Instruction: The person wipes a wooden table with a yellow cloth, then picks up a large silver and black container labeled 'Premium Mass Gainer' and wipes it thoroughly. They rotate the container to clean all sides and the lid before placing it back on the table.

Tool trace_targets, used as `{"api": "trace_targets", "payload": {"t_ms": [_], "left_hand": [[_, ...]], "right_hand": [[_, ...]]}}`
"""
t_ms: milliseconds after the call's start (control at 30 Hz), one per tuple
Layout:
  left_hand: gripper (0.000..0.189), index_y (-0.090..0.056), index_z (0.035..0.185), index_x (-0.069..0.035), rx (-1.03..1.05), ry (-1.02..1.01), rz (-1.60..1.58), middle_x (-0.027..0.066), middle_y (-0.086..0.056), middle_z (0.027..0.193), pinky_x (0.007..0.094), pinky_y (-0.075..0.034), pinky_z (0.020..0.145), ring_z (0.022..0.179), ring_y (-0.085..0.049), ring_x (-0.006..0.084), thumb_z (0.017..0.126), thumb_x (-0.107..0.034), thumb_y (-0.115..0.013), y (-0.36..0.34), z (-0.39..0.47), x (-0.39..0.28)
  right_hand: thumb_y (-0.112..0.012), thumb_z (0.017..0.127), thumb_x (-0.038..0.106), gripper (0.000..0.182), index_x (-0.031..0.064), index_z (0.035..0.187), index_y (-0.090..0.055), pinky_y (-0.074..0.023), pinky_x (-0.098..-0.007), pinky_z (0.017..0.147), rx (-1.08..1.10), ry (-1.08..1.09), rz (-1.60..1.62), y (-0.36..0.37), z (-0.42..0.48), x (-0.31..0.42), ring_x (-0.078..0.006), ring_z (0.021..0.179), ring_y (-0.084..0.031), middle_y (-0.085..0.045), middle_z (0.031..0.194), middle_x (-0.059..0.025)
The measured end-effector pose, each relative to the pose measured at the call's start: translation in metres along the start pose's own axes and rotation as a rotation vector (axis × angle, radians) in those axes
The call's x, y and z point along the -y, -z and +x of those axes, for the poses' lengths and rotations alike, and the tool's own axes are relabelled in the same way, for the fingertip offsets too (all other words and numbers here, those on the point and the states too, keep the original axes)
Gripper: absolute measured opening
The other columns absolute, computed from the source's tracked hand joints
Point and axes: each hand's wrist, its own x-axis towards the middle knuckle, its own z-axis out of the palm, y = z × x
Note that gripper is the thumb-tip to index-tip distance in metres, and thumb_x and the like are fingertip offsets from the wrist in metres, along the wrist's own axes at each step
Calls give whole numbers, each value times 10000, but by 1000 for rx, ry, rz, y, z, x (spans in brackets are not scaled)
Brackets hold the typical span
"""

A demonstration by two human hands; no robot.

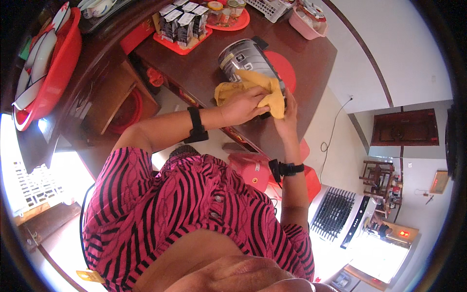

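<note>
A silver-grey and black cylindrical appliance [242,56], probably an electric cooker, lies on its side on the dark wooden table [310,69]. My left hand [244,106] grips a yellow cloth [255,82], which is bunched against the appliance's near part and hangs over its side. Along the near right edge of the appliance, my right hand [287,113] holds it with the fingers pointing away from me. The cloth's lower fold reaches that hand and hides part of the rim. A round red plate or lid [280,67] shows just behind the appliance.
Drink cartons [184,23] stand on a red tray [178,49]; jars [226,11] share a red plate [242,23]. A pink basket [304,27] sits far right. Bowls [43,58] fill a red basin [69,69] at left. Red stools [251,171] are below the table.
</note>
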Motion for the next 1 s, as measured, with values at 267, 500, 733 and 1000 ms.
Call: {"api": "trace_targets", "payload": {"t_ms": [267, 500, 733, 1000], "left_hand": [[471, -635, 1280, -48, -18, -345, 369, 73, -603, 1205, 405, -538, 881, 1090, -587, 293, 874, -282, -676, 3, 40, 5], [452, -668, 1225, -50, -145, -146, 702, 88, -586, 1258, 448, -493, 951, 1131, -557, 311, 895, -360, -668, 41, 61, 51], [445, -615, 1240, 20, -309, 210, 390, 154, -634, 1196, 452, -485, 962, 1092, -593, 371, 956, -321, -632, 73, 44, 75], [354, -622, 1231, -36, -220, 543, -260, 163, -691, 1091, 438, -518, 908, 1014, -663, 333, 990, -295, -608, 68, -9, 42]], "right_hand": [[-873, 680, 333, 939, 63, 1475, -453, -325, -495, 1153, 187, 62, -208, 12, 0, 35, -408, 1360, -405, -454, 1468, -235], [-902, 630, 321, 1122, 108, 1556, -306, -326, -511, 1155, 161, 100, -277, 16, -2, 36, -431, 1366, -389, -432, 1490, -237], [-905, 618, 193, 1042, 139, 1526, -396, -345, -488, 1167, 225, 125, -178, 41, 3, 29, -396, 1395, -386, -455, 1500, -165], [-753, 841, 472, 822, 133, 1516, -428, -265, -532, 1196, 297, 164, -217, 52, 45, 55, -410, 1430, -391, -441, 1541, -191]]}}
